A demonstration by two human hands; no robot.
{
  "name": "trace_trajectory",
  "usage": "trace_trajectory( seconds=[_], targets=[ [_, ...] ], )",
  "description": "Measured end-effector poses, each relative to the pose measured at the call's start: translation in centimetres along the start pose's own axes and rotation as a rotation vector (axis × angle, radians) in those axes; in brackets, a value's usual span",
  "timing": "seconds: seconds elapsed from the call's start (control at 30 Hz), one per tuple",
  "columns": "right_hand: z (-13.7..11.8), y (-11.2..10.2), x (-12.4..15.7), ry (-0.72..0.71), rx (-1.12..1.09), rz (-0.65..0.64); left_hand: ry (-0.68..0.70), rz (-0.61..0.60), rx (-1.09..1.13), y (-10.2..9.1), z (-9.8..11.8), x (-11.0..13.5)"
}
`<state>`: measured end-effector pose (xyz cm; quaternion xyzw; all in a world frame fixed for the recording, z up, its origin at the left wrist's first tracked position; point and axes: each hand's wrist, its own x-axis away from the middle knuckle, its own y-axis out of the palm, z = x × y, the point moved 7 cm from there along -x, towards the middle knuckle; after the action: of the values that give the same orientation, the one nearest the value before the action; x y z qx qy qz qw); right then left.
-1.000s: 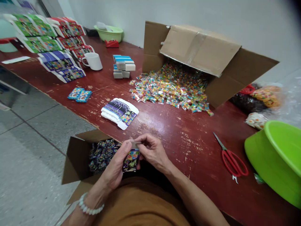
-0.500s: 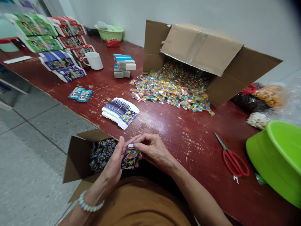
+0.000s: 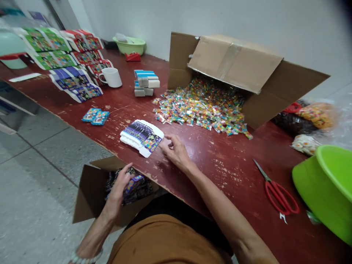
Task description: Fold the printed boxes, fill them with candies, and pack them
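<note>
My left hand [image 3: 120, 189] is over the cardboard box [image 3: 88, 190] below the table edge, its fingers apart. Just to its right is a small purple candy box [image 3: 134, 183], which it no longer grips; whether they still touch, I cannot tell. Dark, colourful small packs [image 3: 143, 190] fill the cardboard box. On the tabletop my right hand [image 3: 177, 153] reaches to the right end of a stack of flat purple cartons [image 3: 143, 136]. Its fingers are loosely bent and apart, with the fingertips at or close to the stack's edge.
Wrapped candies [image 3: 198, 106] spill from a large carton [image 3: 236, 62]. Red scissors [image 3: 277, 194] and a green basin [image 3: 308, 183] are at right. Blue small boxes [image 3: 96, 116], a white mug [image 3: 112, 77], blue-white stacks [image 3: 146, 83] and green cartons [image 3: 51, 47] stand at left and back.
The hands have parted. My left hand moved left and down over the cardboard box and let go of the small purple box. My right hand moved up to the flat carton stack.
</note>
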<state>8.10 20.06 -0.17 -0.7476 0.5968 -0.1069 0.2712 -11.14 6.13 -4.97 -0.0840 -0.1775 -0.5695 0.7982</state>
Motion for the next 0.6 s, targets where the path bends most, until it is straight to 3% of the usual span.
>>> trace_trajectory(
  seconds=[0.07,0.13,0.3,0.43,0.5,0.6],
  targets=[
    [0.7,0.3,-2.8,0.056,0.186,0.031,0.113,0.088,-0.205,-2.1,0.6,-0.6],
    [1.0,1.1,-4.2,0.112,0.341,0.022,0.247,0.134,-0.441,-2.7,1.8,-0.9],
    [1.4,2.4,-4.0,0.179,0.422,0.059,0.58,0.232,-0.988,0.6,5.2,-0.9],
    [2.4,1.5,-3.7,0.235,0.156,0.212,0.615,0.256,-1.093,2.7,5.7,-1.8],
    [3.3,0.9,-3.8,0.258,-0.088,0.257,0.619,0.259,-1.064,2.7,5.7,-2.1],
    [3.9,-0.1,-3.8,0.272,-0.319,0.216,0.63,0.287,-0.94,1.7,6.1,-1.7]
  ],
)
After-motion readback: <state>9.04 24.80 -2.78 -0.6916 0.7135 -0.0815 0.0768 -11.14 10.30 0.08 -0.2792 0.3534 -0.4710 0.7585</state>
